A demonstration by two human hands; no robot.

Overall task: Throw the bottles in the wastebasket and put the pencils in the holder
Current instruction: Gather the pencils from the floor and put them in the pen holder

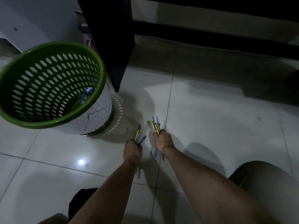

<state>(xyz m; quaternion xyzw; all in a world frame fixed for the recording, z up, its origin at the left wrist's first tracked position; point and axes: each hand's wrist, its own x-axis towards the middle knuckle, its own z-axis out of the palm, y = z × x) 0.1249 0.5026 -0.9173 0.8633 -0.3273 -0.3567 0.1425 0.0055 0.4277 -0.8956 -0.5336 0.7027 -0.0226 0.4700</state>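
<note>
Left hand (131,151) has its fingers closed around a bunch of pencils (138,135); right hand (163,139) grips a second bunch (156,125). Both are low over the tiled floor (210,110). At 10 o'clock, the green wastebasket (90,62) contains a clear bottle (84,96).
</note>
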